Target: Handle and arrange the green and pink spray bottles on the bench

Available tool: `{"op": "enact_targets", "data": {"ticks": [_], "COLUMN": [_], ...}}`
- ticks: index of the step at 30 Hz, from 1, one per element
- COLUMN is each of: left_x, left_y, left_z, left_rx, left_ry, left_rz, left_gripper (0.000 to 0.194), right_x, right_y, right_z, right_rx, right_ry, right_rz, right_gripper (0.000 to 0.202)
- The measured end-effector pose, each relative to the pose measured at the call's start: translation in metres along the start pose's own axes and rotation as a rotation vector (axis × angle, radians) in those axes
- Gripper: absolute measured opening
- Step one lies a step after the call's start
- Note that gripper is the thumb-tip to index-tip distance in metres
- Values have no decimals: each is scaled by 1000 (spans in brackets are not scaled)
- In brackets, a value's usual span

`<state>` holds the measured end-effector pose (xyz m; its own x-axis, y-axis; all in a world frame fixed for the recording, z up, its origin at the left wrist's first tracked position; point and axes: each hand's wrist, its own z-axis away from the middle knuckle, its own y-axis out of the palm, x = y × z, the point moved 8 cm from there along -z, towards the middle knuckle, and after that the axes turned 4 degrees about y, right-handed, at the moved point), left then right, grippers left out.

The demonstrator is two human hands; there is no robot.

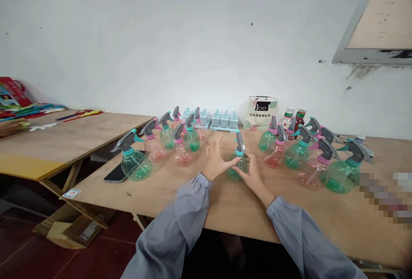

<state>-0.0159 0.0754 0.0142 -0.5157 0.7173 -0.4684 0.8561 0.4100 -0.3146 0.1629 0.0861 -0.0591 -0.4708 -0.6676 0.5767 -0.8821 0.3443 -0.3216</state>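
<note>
A green see-through spray bottle (238, 152) with a grey and turquoise trigger head stands upright on the table right in front of me. My left hand (215, 159) is at its left, fingers raised and spread, with the thumb reaching across to the neck. From the other side, my right hand (252, 176) curves round the body, its thumb in front and its fingers along the right side. Part of the bottle is hidden behind my thumbs.
Green and pink spray bottles stand at left (137, 167) and right (341, 178). A phone (116, 174) lies under the leftmost one. Light-blue ice-pop moulds (224, 120), a paper bag (261, 118) and two jars line the wall. Another person's hand (13, 127) rests at the left table (96, 135).
</note>
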Motion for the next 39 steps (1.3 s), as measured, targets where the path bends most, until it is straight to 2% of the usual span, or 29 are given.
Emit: {"op": "enact_targets", "data": {"ticks": [3, 5, 7, 8, 10, 12, 13, 14, 16, 19, 22, 24, 27, 32, 35, 39], "left_x": [-5, -4, 2, 6, 15, 20, 21, 20, 18, 23, 35, 40, 43, 52, 54, 41], "left_y": [32, 39, 38, 38, 39, 39, 38, 37, 35, 27, 22, 21, 19, 13, 7, 13], "left_z": [-7, -9, -8, -6, -4, -3, -4, -6, -9, -9, -2, 1, 2, 5, 7, 6], "left_rx": [75, 62, 36, 34, 61, 109, 136, 164, 221, 221, 162, 141, 101, 29, -12, 104], "left_ry": [-118, -162, -209, -245, -328, -376, -375, -363, -339, -398, -567, -653, -690, -724, -716, -690], "left_rz": [197, 288, 361, 398, 454, 483, 502, 527, 596, 721, 890, 988, 1060, 999, 929, 942], "left_gripper": [77, 64, 57, 55, 49, 41, 38, 36, 34, 33, 33, 33, 32, 23, 15, 16], "right_x": [15, 22, 26, 24, 15, 0, -8, -17, -39, -72, -86, -84, -74, -51, -46, -47], "right_y": [9, 9, -4, -18, -61, -105, -121, -131, -140, -132, -115, -101, -78, -39, -29, -29], "right_z": [6, 7, 2, -3, -12, -16, -17, -19, -25, -29, -28, -27, -23, -17, -14, -14], "right_rx": [82, 149, 142, 68, -205, -486, -568, -603, -577, -470, -406, -365, -280, -108, -57, -45], "right_ry": [-74, -124, -159, -158, -112, -51, -27, 1, 74, 188, 217, 194, 153, 106, 112, 127], "right_rz": [-8, 12, 58, 85, 153, 243, 295, 340, 379, 331, 285, 268, 229, 129, 92, 71], "right_gripper": [64, 63, 55, 52, 50, 56, 61, 66, 77, 88, 86, 81, 77, 76, 77, 77]}}
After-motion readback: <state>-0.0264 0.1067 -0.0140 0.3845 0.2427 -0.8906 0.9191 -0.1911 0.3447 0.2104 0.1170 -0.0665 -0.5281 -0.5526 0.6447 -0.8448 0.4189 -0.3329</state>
